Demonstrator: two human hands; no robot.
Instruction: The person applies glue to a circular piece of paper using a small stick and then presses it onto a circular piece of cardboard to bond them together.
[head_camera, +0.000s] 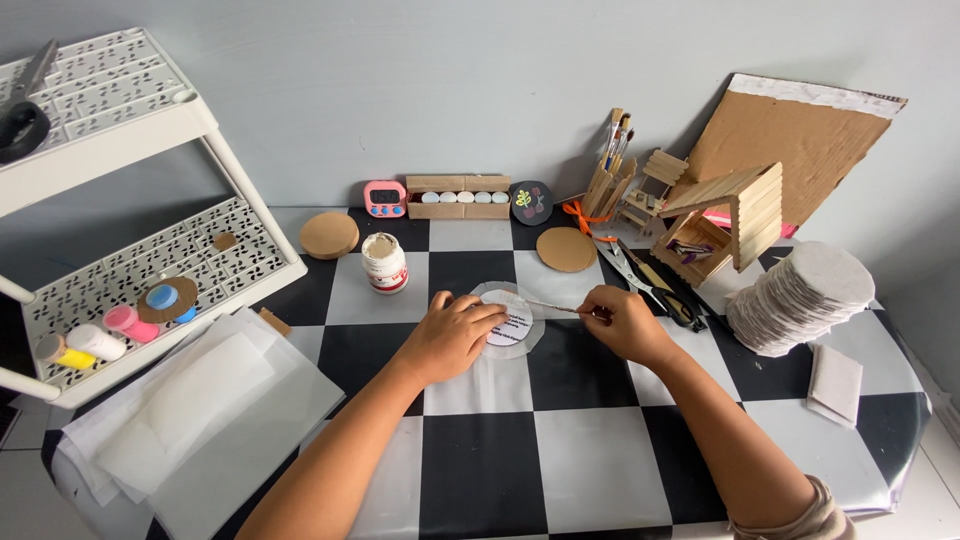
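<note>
Checkered black-and-white surface (580, 450) carries a round white disc (508, 322), pinned flat by the left hand (452, 335) with fingers together, steadying it while the right hand (622, 322) pinches a thin brush (555, 308) to it.

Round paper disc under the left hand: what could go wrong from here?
1. The left hand presses the round paper disc on one side only; brush strokes may shift or wrinkle it.
2. The right hand works the thin brush close to the left fingertips, so they may get smeared.
3. The white jar stands near the left hand and could be knocked.
</note>
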